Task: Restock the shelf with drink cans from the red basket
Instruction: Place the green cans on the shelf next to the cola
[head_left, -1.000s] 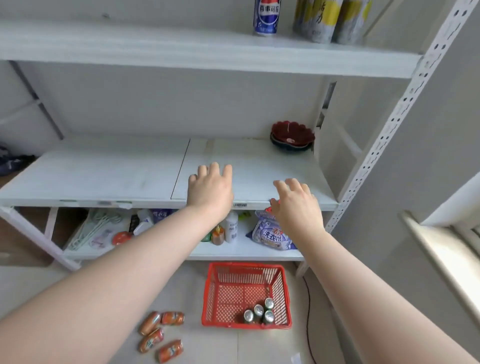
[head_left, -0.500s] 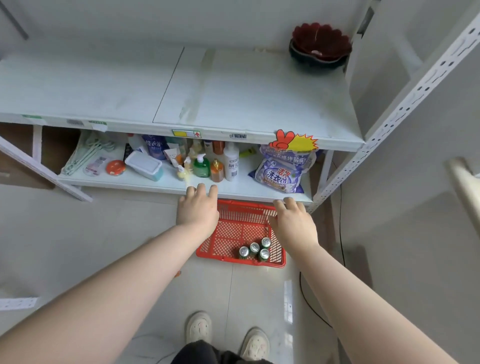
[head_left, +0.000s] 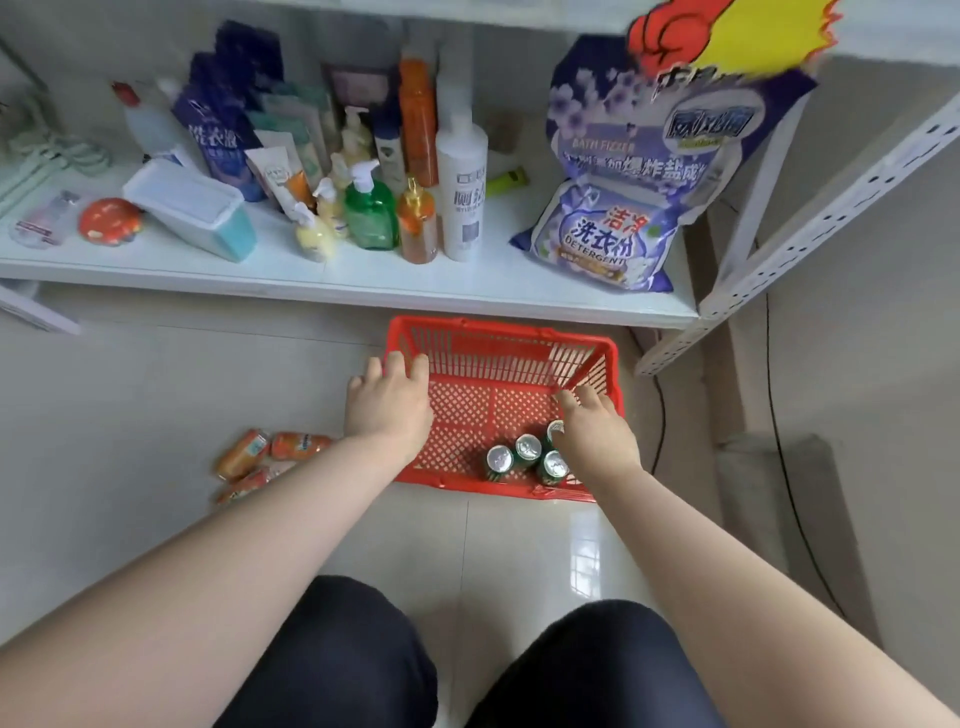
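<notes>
Four green, silver-topped drink cans (head_left: 527, 448) are clustered upright in the 5 o'clock corner of the red lattice-plastic basket (head_left: 498, 339), set before the white shelf (head_left: 363, 288). The left hand (head_left: 389, 410) is held over its 9 o'clock rim, the right hand (head_left: 597, 437) just above the cans — fingers loosely straight, nothing gripped. A purple bag (head_left: 602, 244) printed "DETERGENT" is shelved at 1 o'clock.

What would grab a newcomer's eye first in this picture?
The red basket on the floor before the low shelf stands out most, with four green drink cans upright in its near right corner. Both bare hands reach down to it: the left hand at its left rim, the right hand just above the cans. Behind, a purple detergent bag sits at the shelf's right end.
</notes>
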